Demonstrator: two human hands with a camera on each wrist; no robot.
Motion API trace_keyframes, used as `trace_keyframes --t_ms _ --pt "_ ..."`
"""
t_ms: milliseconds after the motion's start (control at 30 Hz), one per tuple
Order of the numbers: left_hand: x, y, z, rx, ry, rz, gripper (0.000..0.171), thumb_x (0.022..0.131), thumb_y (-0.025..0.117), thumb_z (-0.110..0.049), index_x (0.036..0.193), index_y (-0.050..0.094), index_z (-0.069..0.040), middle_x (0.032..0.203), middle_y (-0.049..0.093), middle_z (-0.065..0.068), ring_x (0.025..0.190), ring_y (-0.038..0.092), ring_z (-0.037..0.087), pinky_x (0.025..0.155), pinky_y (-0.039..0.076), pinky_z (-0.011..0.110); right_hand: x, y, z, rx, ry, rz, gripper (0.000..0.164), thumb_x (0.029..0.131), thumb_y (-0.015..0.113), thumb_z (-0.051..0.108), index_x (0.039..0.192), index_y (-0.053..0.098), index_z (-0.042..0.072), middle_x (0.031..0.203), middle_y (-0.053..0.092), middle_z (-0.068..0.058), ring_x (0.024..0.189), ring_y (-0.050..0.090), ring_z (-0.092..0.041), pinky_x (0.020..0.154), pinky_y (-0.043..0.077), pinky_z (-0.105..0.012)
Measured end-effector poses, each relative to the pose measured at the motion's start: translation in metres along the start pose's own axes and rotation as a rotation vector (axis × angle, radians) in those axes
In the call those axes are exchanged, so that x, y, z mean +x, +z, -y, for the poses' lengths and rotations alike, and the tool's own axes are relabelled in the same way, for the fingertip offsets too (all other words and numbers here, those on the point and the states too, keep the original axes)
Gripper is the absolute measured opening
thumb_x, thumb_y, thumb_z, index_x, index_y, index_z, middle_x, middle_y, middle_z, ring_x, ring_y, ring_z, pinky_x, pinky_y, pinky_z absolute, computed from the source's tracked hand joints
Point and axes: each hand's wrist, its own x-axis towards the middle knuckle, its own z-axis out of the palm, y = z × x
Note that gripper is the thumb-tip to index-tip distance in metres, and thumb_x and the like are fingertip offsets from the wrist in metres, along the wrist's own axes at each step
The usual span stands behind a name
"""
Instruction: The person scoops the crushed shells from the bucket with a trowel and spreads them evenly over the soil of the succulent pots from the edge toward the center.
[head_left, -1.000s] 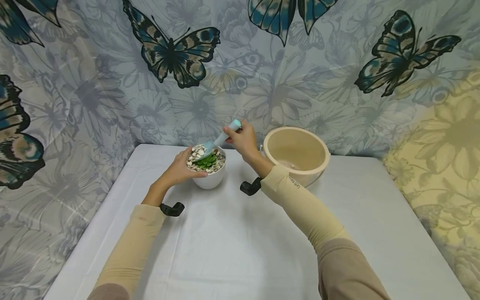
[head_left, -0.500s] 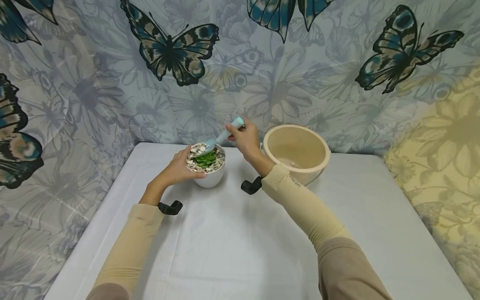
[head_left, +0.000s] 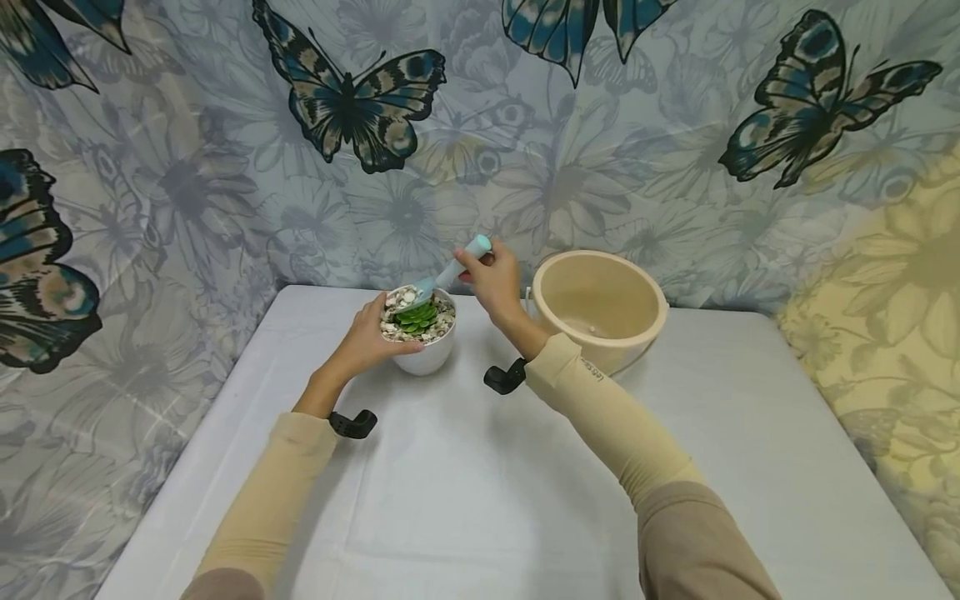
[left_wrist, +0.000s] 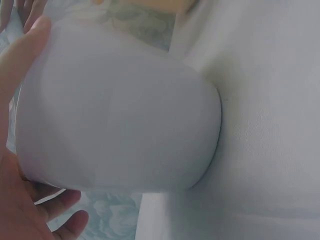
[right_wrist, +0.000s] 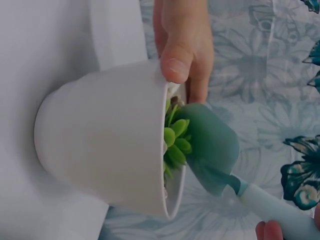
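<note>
A white pot stands on the table, holding a green succulent and pale pebbles around it. My left hand holds the pot at its rim, the thumb over the near side; in the left wrist view the pot fills much of the picture. Pinched by its handle in my right hand is a small light-blue trowel, slanting down to the pot's top. The right wrist view shows the trowel's blade beside the leaves; whether it touches the pebbles, I cannot tell.
To the right of the pot, close to my right forearm, is a beige bucket with a thin handle. A white cloth covers the table. Directly behind hangs a butterfly-patterned curtain.
Compared with one second ago, the trowel and right hand have shifted slightly up and right, lifting the blade a little over the pebbles. My left hand keeps its hold on the pot.
</note>
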Motion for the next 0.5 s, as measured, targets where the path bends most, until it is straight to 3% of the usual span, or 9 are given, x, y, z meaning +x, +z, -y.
trace_keyframes --t_ms 300,500 --pt "0.0002 -0.0052 0.0062 -0.003 0.005 0.049 0.125 0.072 0.076 -0.062 0.158 -0.003 -0.016 0.164 0.004 0.018 0.151 0.008 0.040 0.113 0.023 0.067 -0.0008 -0.0009 0.0016 0.004 -0.037 -0.035 0.024 0.090 0.071 0.014 0.103 0.062 -0.004 0.097 0.069 -0.022 0.085 0.072 -0.035 0.071 0.060 -0.027" --pt "0.0014 -0.0036 0.0066 -0.033 0.010 0.021 0.126 0.071 0.077 -0.062 0.158 0.000 -0.015 0.163 0.007 0.017 0.150 0.010 0.039 0.114 0.022 0.066 -0.0025 0.0018 -0.0028 -0.021 -0.044 -0.025 0.027 0.091 0.070 0.015 0.108 0.062 -0.005 0.102 0.069 -0.024 0.089 0.072 -0.035 0.075 0.061 -0.031"
